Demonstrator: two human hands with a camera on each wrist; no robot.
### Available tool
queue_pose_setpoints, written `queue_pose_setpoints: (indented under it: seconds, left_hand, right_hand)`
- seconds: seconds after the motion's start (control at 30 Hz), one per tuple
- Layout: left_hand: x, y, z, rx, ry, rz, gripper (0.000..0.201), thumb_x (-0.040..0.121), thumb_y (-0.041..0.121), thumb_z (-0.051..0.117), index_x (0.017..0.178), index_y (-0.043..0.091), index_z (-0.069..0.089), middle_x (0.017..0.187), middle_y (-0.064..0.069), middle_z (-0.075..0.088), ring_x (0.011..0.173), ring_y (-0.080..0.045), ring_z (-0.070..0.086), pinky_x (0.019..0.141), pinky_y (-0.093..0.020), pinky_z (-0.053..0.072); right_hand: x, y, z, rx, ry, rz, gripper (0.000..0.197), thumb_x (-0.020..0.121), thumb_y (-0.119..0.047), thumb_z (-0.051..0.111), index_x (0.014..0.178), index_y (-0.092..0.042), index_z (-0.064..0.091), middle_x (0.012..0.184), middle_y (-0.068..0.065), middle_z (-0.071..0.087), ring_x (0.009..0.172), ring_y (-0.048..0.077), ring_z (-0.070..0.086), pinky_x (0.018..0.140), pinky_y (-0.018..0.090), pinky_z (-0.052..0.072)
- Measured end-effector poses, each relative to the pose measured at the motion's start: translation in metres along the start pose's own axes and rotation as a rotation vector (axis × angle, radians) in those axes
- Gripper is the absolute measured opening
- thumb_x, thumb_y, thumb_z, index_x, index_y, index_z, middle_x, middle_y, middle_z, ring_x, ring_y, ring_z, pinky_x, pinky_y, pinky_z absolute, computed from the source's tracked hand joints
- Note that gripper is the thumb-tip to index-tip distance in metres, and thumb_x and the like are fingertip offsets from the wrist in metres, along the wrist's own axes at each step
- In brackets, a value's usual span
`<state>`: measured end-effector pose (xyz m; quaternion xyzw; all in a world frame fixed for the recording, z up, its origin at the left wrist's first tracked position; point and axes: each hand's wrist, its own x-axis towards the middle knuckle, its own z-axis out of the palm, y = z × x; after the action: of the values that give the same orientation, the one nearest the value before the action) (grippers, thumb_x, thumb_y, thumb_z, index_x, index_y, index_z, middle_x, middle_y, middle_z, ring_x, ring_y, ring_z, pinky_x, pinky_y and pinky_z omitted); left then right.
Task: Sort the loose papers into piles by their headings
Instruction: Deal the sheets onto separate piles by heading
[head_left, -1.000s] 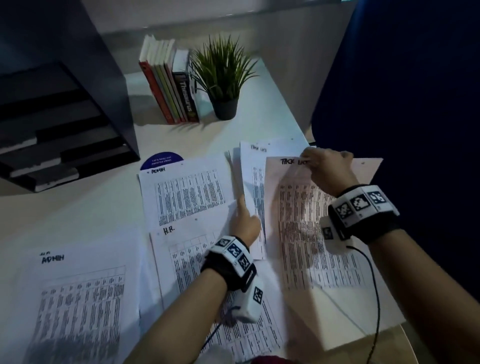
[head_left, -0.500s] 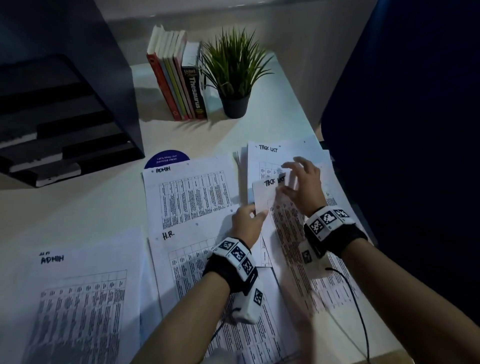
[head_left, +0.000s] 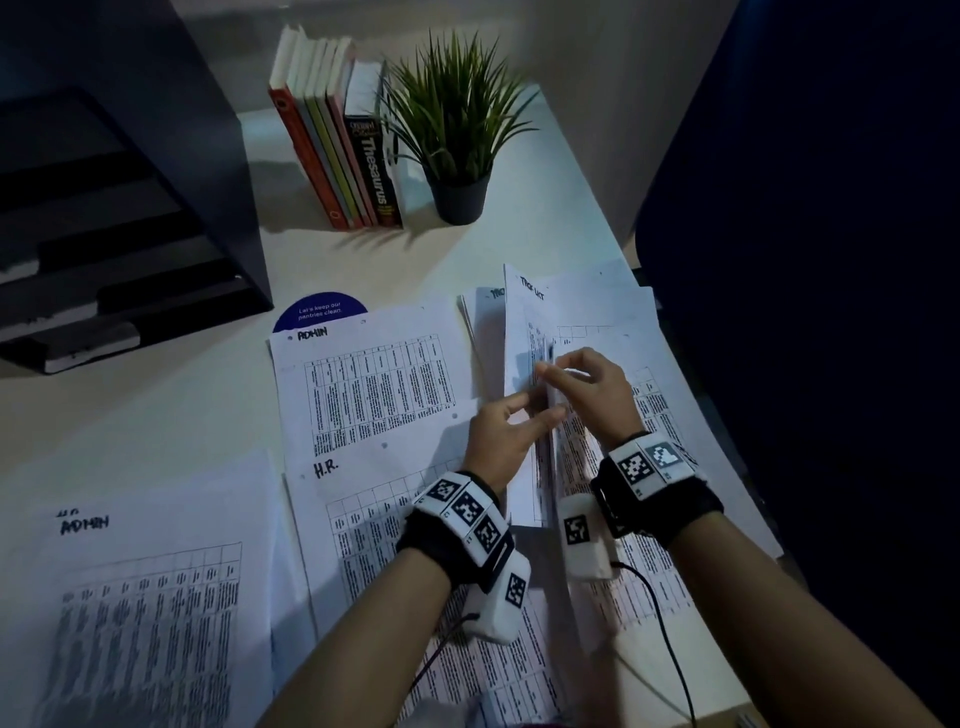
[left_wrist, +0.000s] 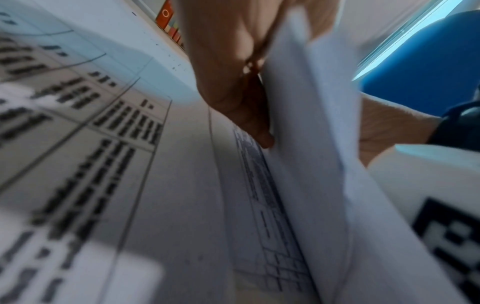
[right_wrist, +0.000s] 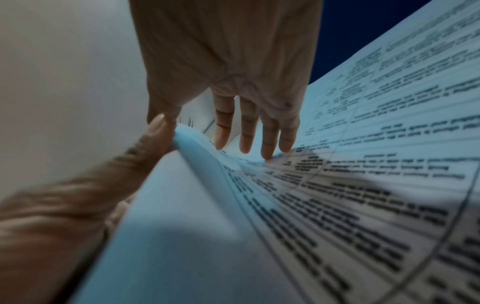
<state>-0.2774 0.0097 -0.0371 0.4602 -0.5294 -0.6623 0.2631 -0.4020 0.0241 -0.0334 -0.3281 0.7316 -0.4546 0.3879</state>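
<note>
The desk (head_left: 156, 415) has papers spread all over it. On the left, close to you, lies one ADMIN sheet (head_left: 145, 597). Another ADMIN sheet (head_left: 363, 384) lies farther away in the middle, with the H.R. sheet (head_left: 363, 519) just in front of it. The task-list pile (head_left: 597, 312) sits on the right side.

A second ago your right hand (head_left: 592, 395) held a task-list sheet (head_left: 550, 410) flat and high by its top edge, far to the right. Now that sheet is down over the task-list pile. It stands bent and on its edge between your two hands.

Your hands are close together now. Your left hand (head_left: 506, 431) has moved from the H.R. sheet and pinches the sheet's left edge. Your right hand's thumb is on that edge too, and its fingers (right_wrist: 270, 139) lie straight on the printed side.

The heading matches the pile, so this sheet looks nearly sorted. You probably just need to lay it flat and line it up.
</note>
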Motion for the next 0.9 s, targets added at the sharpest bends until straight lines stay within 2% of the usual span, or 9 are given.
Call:
queue_pose_setpoints:
  seconds: [0.13, 0.27, 0.4, 0.53, 0.63, 0.73, 0.8, 0.87, 0.9]
  left_hand:
    - [0.001, -0.005, 0.0, -0.027, 0.049, -0.046, 0.05, 0.078, 0.024, 0.071, 0.126, 0.015, 0.056, 0.123, 0.006, 0.058, 0.116, -0.001, 0.048, 0.097, -0.016, 0.032]
    - [0.005, -0.015, -0.005, -0.036, 0.093, -0.092, 0.042, 0.081, 0.024, 0.069, 0.121, 0.015, 0.06, 0.127, -0.001, 0.059, 0.124, -0.011, 0.048, 0.108, -0.028, 0.031]
    - [0.004, -0.017, -0.005, -0.084, 0.079, -0.145, 0.042, 0.079, 0.026, 0.071, 0.118, 0.014, 0.063, 0.122, 0.001, 0.062, 0.12, -0.01, 0.052, 0.111, -0.036, 0.033]
    - [0.002, -0.017, -0.005, -0.074, 0.081, -0.126, 0.047, 0.077, 0.022, 0.073, 0.12, 0.008, 0.061, 0.12, 0.0, 0.061, 0.114, -0.005, 0.053, 0.101, -0.02, 0.036]
    - [0.002, -0.013, -0.007, -0.066, 0.078, -0.098, 0.037, 0.079, 0.015, 0.071, 0.114, 0.005, 0.064, 0.111, -0.003, 0.066, 0.094, 0.003, 0.06, 0.083, -0.005, 0.042]
    - [0.005, -0.013, -0.008, -0.058, 0.076, -0.098, 0.038, 0.079, 0.017, 0.071, 0.113, 0.002, 0.064, 0.113, -0.005, 0.066, 0.107, -0.009, 0.06, 0.093, -0.016, 0.043]
    - [0.007, -0.015, -0.008, -0.084, 0.097, -0.124, 0.035, 0.08, 0.019, 0.07, 0.11, 0.002, 0.065, 0.105, 0.0, 0.064, 0.101, -0.01, 0.057, 0.091, -0.022, 0.04]
    - [0.007, -0.019, -0.008, -0.099, 0.114, -0.14, 0.016, 0.083, 0.024, 0.067, 0.079, 0.009, 0.068, 0.072, -0.003, 0.055, 0.076, -0.014, 0.049, 0.077, -0.026, 0.036]
    - [0.008, -0.023, -0.008, -0.09, 0.135, -0.136, 0.026, 0.085, 0.023, 0.065, 0.062, 0.013, 0.057, 0.059, 0.001, 0.042, 0.066, -0.016, 0.039, 0.071, -0.027, 0.031]
  right_hand:
    - [-0.002, 0.002, -0.001, 0.076, 0.008, -0.003, 0.019, 0.08, -0.022, 0.07, 0.071, -0.011, 0.059, 0.068, -0.003, 0.061, 0.069, 0.01, 0.058, 0.072, 0.029, 0.046]
    - [-0.004, 0.012, -0.004, 0.195, 0.004, 0.017, 0.022, 0.085, -0.006, 0.063, 0.065, -0.008, 0.056, 0.06, 0.005, 0.055, 0.057, 0.016, 0.049, 0.063, 0.029, 0.042]
    - [-0.008, 0.018, -0.004, 0.275, -0.007, 0.03, 0.024, 0.086, -0.005, 0.061, 0.063, -0.008, 0.055, 0.059, 0.007, 0.051, 0.055, 0.017, 0.046, 0.057, 0.026, 0.042]
    - [-0.008, 0.014, 0.006, 0.262, -0.002, -0.011, 0.024, 0.084, -0.007, 0.064, 0.062, -0.01, 0.055, 0.061, 0.005, 0.053, 0.061, 0.016, 0.048, 0.065, 0.027, 0.042]
    - [-0.006, 0.01, 0.011, 0.278, 0.003, -0.014, 0.026, 0.082, -0.006, 0.066, 0.06, -0.011, 0.054, 0.055, -0.002, 0.054, 0.053, 0.005, 0.049, 0.058, 0.017, 0.043]
    - [-0.005, 0.009, 0.013, 0.278, 0.006, -0.003, 0.025, 0.081, -0.005, 0.067, 0.061, -0.011, 0.053, 0.057, -0.001, 0.051, 0.049, 0.002, 0.046, 0.053, 0.015, 0.041]
    - [-0.004, 0.009, 0.012, 0.26, 0.018, 0.012, 0.025, 0.081, 0.002, 0.064, 0.065, -0.012, 0.051, 0.06, 0.002, 0.05, 0.051, 0.004, 0.047, 0.053, 0.017, 0.041]
    - [-0.004, 0.012, 0.01, 0.264, 0.068, 0.039, 0.031, 0.08, 0.012, 0.057, 0.074, -0.016, 0.046, 0.063, 0.004, 0.046, 0.054, 0.011, 0.045, 0.053, 0.022, 0.039]
    - [-0.005, 0.012, 0.008, 0.268, 0.103, 0.053, 0.034, 0.08, 0.014, 0.053, 0.079, -0.019, 0.044, 0.062, 0.004, 0.044, 0.054, 0.015, 0.042, 0.053, 0.025, 0.036]
